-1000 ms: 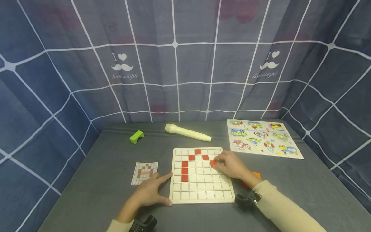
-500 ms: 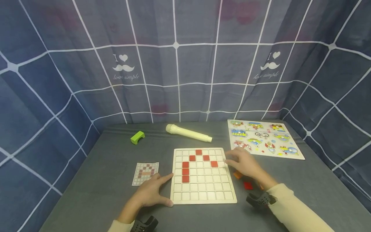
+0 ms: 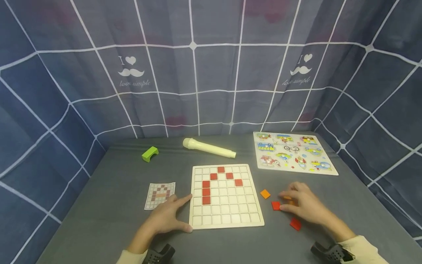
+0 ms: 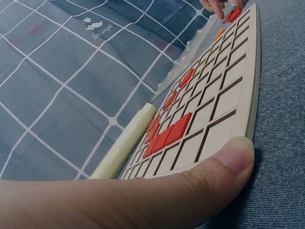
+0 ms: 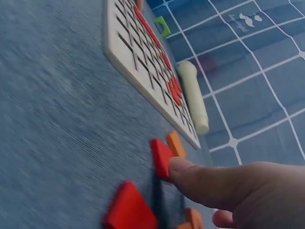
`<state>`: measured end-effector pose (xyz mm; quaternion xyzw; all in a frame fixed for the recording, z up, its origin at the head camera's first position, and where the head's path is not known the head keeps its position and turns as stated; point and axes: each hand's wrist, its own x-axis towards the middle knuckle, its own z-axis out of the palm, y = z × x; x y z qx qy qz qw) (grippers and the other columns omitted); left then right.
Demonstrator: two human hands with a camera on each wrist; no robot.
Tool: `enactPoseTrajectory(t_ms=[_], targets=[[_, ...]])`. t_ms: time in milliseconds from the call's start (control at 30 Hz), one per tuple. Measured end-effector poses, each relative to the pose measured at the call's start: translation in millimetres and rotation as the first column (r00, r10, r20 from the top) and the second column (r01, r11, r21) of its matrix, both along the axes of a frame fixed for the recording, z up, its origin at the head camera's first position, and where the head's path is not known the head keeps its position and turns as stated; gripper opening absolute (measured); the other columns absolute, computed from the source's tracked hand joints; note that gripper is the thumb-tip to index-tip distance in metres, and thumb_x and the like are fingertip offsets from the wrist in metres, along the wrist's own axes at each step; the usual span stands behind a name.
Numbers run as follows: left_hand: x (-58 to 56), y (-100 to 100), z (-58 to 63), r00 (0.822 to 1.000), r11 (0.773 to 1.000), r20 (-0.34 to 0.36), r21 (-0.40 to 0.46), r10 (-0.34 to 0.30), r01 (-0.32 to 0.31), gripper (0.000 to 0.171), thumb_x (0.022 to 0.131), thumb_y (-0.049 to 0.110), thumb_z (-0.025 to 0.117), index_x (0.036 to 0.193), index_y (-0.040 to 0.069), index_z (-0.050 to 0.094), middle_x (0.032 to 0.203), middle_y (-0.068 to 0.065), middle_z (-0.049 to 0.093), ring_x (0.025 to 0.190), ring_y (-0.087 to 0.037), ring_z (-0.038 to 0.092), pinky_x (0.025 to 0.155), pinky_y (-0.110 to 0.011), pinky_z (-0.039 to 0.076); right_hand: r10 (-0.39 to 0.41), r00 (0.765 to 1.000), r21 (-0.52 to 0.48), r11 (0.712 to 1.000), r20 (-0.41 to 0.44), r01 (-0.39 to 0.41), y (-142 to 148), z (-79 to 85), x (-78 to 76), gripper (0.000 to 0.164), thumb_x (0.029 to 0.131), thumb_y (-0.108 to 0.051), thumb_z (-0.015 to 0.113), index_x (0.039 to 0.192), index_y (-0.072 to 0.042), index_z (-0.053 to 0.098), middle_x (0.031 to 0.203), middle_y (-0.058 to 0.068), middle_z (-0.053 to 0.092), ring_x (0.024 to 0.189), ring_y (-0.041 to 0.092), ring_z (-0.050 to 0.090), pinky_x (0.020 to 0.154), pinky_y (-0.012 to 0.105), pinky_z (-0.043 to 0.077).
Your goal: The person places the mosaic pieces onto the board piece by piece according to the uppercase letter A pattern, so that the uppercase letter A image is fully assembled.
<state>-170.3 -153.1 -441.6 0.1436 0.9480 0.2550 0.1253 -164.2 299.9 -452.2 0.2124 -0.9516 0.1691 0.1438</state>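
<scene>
A pale wooden grid board (image 3: 227,220) lies on the table with several red square tiles (image 3: 206,192) in its cells, forming a bent line. My left hand (image 3: 166,216) rests at the board's left edge, index finger and thumb extended against its side. The left wrist view shows the thumb (image 4: 200,186) at the board's corner. Right of the board, my right hand (image 3: 304,203) reaches over loose tiles with thumb and fingers apart. Its thumb (image 5: 200,181) is right at a loose red tile (image 3: 276,205). Orange tiles (image 5: 193,219) are partly hidden under this hand.
An orange tile (image 3: 265,194) and another red tile (image 3: 295,224) lie nearby. Left of the board is a small pattern card (image 3: 151,190). Behind stand a green arch block (image 3: 150,153), a cream microphone-shaped stick (image 3: 209,147) and a picture puzzle board (image 3: 293,167). A grid-patterned curtain (image 3: 214,73) surrounds the table.
My right hand has let go of a red tile on the board's right side and moved right and nearer, over the loose tiles. My left hand stays at the board's edge.
</scene>
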Motion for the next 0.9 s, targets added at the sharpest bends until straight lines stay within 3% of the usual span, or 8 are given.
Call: enactPoseTrajectory(t_ms=[267, 600, 733, 900], targets=[[-0.6, 0.0, 0.5, 1.000, 1.000, -0.004, -0.001, 0.006, -0.006, 0.104, 0.052, 0.052, 0.092, 0.144, 0.024, 0.052, 0.101, -0.007, 0.054, 0.078, -0.018, 0.046, 0.067, -0.034, 0.040, -0.023, 0.999, 0.037, 0.999, 0.038, 0.022, -8.2, -1.5, 3.8, 0.030, 0.068, -0.034, 0.087, 0.095, -0.025, 0.078, 0.096, -0.010, 0.049, 0.091, 0.010, 0.037, 0.075, 0.030, 0.031], [0.8, -1.3, 1.7, 1.000, 1.000, -0.021, 0.006, -0.006, 0.006, 0.103, 0.052, 0.052, 0.091, 0.144, 0.023, 0.052, 0.099, -0.007, 0.053, 0.077, -0.018, 0.045, 0.066, -0.033, 0.038, -0.027, 0.997, 0.017, 1.000, 0.070, 0.026, -8.7, -2.7, 4.9, 0.024, 0.069, -0.031, 0.087, 0.091, -0.029, 0.076, 0.101, -0.005, 0.054, 0.096, 0.015, 0.044, 0.078, 0.036, 0.037], [1.3, -1.8, 0.3, 0.999, 1.000, -0.032, 0.009, -0.024, 0.024, 0.104, 0.053, 0.053, 0.091, 0.144, 0.023, 0.052, 0.099, -0.007, 0.053, 0.078, -0.018, 0.045, 0.066, -0.033, 0.039, -0.020, 0.999, 0.018, 1.000, 0.029, 0.020, -7.6, -4.6, 6.3, 0.023, 0.068, -0.033, 0.087, 0.087, -0.030, 0.074, 0.101, -0.005, 0.055, 0.096, 0.016, 0.046, 0.078, 0.037, 0.039], [2.4, -2.2, -2.4, 0.999, 0.999, -0.039, 0.016, -0.036, 0.037, 0.104, 0.053, 0.053, 0.090, 0.144, 0.023, 0.051, 0.100, -0.007, 0.053, 0.078, -0.018, 0.045, 0.066, -0.033, 0.039, -0.011, 0.996, -0.012, 1.000, -0.086, 0.010, -6.3, -6.9, 6.0, 0.026, 0.063, -0.031, 0.090, 0.080, -0.028, 0.072, 0.097, -0.009, 0.056, 0.093, 0.011, 0.046, 0.077, 0.034, 0.039]])
